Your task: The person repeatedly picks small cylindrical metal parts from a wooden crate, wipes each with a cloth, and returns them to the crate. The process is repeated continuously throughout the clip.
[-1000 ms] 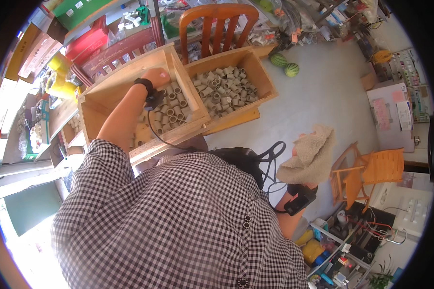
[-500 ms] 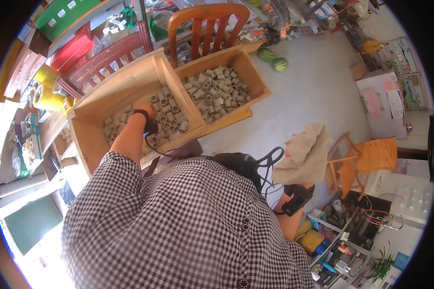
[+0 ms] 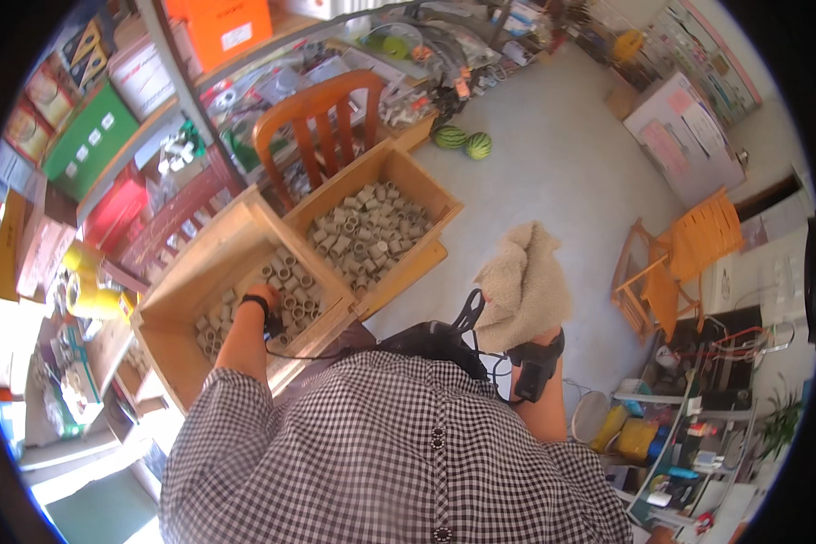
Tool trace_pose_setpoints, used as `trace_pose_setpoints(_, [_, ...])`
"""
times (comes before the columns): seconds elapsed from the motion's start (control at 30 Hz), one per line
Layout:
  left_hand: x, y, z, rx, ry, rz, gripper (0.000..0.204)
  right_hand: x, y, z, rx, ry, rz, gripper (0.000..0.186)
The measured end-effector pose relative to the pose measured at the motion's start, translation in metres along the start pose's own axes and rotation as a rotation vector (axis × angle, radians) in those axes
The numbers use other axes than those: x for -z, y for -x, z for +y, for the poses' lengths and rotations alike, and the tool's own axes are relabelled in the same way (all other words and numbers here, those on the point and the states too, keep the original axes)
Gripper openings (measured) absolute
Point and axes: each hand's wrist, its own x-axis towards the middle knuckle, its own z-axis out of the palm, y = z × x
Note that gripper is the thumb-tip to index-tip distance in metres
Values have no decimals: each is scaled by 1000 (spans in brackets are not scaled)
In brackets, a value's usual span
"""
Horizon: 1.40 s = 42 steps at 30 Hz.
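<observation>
My left hand (image 3: 265,295) reaches down into the larger wooden box (image 3: 174,313), among short grey pipe couplings (image 3: 290,288). Its fingers are hidden, so whether it grips any of them does not show. A crumpled beige towel (image 3: 524,288) hangs from my right hand (image 3: 542,335) and covers nearly all of it. A black strap goes round each wrist, with a small dark device on the right one.
A second wooden box (image 3: 440,204) full of grey couplings adjoins the first. Behind stand a wooden chair (image 3: 310,113) and two watermelons (image 3: 462,140). To the right are an orange folding chair (image 3: 689,254) and a cluttered metal rack (image 3: 689,408).
The view has turned, so the boxes sit lower and farther left. My right hand has come closer to my body with the towel. My left hand remains in the larger box.
</observation>
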Motion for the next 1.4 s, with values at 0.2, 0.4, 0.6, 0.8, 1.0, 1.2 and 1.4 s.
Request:
trace_pose_setpoints(0.2, [19,8,-1,-38,150,95,20,-5,-9,45,228,68,48,43])
trace_pose_setpoints(0.4, [121,74,32,-59,241,513,39,-18,0,92,-298,-1404,5,61])
trace_pose_setpoints(0.6, [217,222,140,-515,675,783,33,-47,-16,91,-110,-1787,-338,63])
trace_pose_setpoints(0.8, [233,309,255,-874,570,861,47,-55,-38,24,135,-1170,-430,60])
trace_pose_setpoints(1.0, [223,323,305,-938,451,937,52,-29,-35,-12,185,-600,-534,48])
trace_pose_setpoints(1.2, [207,324,315,-1078,384,921,53,-54,-24,27,60,-1062,-504,48])
trace_pose_setpoints(1.4, [203,324,316,-1111,389,935,53,-53,-20,40,335,-725,-364,55])
